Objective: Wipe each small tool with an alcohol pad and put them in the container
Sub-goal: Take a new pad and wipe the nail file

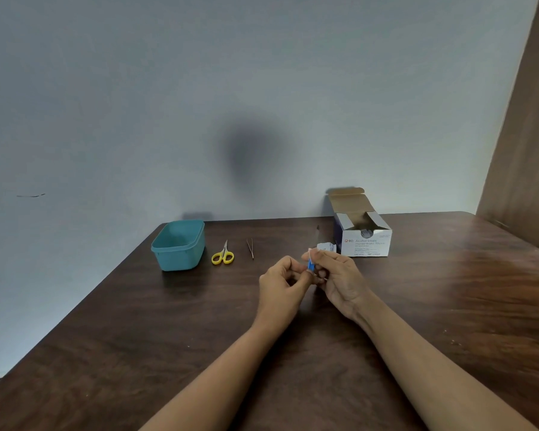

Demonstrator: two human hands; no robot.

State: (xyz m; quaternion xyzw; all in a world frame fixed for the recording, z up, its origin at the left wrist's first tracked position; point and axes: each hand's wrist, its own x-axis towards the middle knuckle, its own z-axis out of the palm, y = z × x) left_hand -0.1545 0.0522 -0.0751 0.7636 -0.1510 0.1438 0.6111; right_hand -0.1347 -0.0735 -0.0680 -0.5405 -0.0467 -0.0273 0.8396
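Just below the middle of the frame, both hands meet above the dark wooden surface. The left hand has its fingers curled in, and its thumb and fingertips pinch the lower part of a small blue-and-white alcohol pad packet. The right hand is curled too, pinching the packet's upper edge between thumb and forefinger. The packet stands nearly upright between them, clear of the surface.

Right of centre, an open white cardboard box stands at the back edge with its lid flap raised. Its front reads "BD Alcohol Swabs"; the smaller lines below are too blurred to read. A small white wrapper lies just beside the box, its print unreadable. A slim dark tool lies behind it, too indistinct to name.

Left of the hands, thin tweezers and yellow-handled scissors lie apart on the surface. Further left stands a teal plastic container, lidless.
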